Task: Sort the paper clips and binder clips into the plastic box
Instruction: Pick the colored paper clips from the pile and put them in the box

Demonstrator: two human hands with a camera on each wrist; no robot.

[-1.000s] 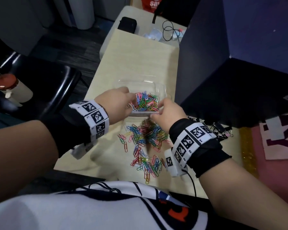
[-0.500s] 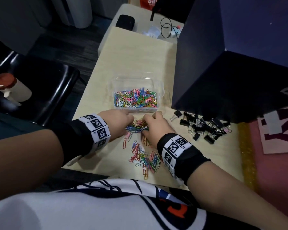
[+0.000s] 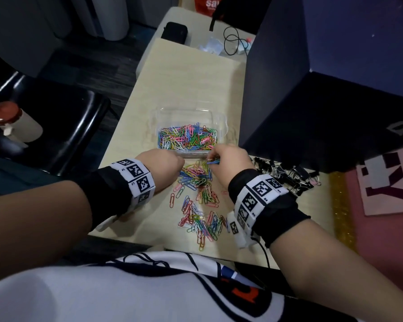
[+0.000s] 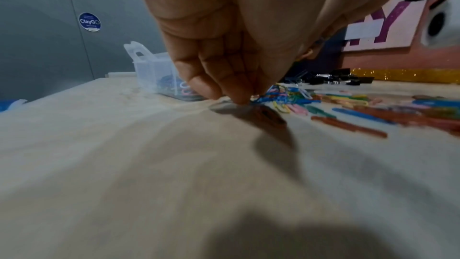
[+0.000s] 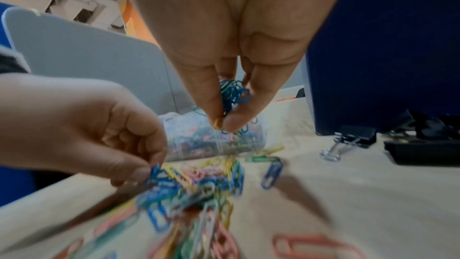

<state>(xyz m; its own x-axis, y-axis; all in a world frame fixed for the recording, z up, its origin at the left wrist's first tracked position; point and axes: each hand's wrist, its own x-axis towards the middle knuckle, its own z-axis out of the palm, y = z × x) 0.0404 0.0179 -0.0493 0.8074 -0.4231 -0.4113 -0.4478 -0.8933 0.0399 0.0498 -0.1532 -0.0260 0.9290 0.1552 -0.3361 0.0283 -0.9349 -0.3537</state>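
1. Right hand (image 3: 230,162) is up off the tabletop (image 3: 191,77), thumb and fingers pinching a small bunch of blue and green paper clips (image 5: 232,95).
2. Left hand (image 3: 159,167) is curled down at the edge of the loose paper clip pile (image 3: 196,194), fingertips pinching blue ones there.
3. Clear plastic box (image 3: 221,117) sits just behind both hands, already holding lots of coloured clips.
4. Black binder clips (image 3: 286,175) lie heaped to the right.
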